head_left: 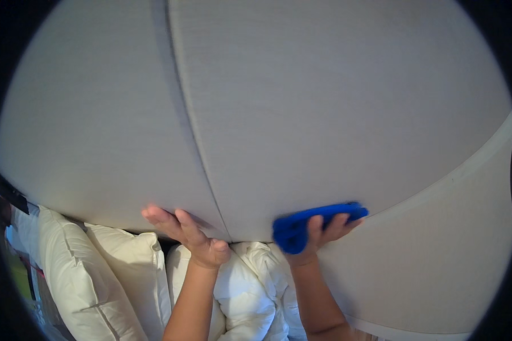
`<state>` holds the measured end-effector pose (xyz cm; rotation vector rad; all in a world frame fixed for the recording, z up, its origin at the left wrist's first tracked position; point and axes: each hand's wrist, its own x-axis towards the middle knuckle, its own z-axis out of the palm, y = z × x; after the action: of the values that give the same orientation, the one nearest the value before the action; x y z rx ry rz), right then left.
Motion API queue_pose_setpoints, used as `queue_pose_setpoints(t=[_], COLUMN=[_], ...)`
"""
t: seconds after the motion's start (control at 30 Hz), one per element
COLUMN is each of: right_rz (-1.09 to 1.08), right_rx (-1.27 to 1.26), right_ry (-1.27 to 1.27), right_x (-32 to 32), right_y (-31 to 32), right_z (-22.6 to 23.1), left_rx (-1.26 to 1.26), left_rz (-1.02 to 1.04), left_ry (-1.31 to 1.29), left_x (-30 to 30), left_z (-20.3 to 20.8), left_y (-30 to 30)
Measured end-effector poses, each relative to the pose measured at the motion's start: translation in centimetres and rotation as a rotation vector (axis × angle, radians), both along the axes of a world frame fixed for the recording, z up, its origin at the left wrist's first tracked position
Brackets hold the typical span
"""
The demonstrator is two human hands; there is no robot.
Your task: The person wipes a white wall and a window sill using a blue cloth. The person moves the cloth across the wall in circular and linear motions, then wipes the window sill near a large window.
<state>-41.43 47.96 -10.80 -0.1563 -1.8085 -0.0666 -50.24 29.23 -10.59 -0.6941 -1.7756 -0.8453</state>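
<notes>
We held the blue cloth (290, 232) in our right hand (317, 244); left of it, our left hand (192, 236) had fingers parted.

- Large pale grey surface (335, 96), smooth and wall-like, filling most of the view; a dark seam (190, 122) runs down it, left of centre.
- At right, a second grey panel (432, 256) – edged with a paler band (461, 176).
- Lower left, two cream pillows (79, 278), side by side.
- Bottom centre, rumpled white bedding (247, 295) – brightly lit, bluish-white in places.
- Far left, small blurred green patch (20, 278).
</notes>
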Motion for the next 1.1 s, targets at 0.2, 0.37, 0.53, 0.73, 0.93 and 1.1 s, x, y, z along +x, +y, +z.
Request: queue_pose_setpoints(t=[0.2,0.37,0.53,0.73,0.93,1.1], right_rz=[0.002,-0.065,-0.088,-0.085,0.068,0.024], right_rx=[-0.134,0.117,-0.049,-0.253,-0.141,-0.193], right_ry=[0.015,0.013,0.082,0.08,-0.025,-0.143], right_x=[0.4,0.0,1.6,1.1,-0.9,2.0], right_y=[-0.8,1.5,4.1,1.7,-3.3,1.1], right_z=[0.5,1.5,-0.3,-6.3,-8.8,-10.9], left_rx=[0.073,-0.037,-0.006,-0.015,-0.032,-0.105], left_rz=[-0.062,-0.016,-0.06,-0.052,-0.052,-0.025], left_ry=[-0.018,-0.005,0.007,0.03,0.031,0.028], left_x=[0.5,0.6,0.1,0.1,0.0,0.0], left_z=[-2.5,-1.7,-2.4,-2.2,-2.3,-3.7], left_y=[2.3,1.8,1.6,1.7,1.2,-0.4])
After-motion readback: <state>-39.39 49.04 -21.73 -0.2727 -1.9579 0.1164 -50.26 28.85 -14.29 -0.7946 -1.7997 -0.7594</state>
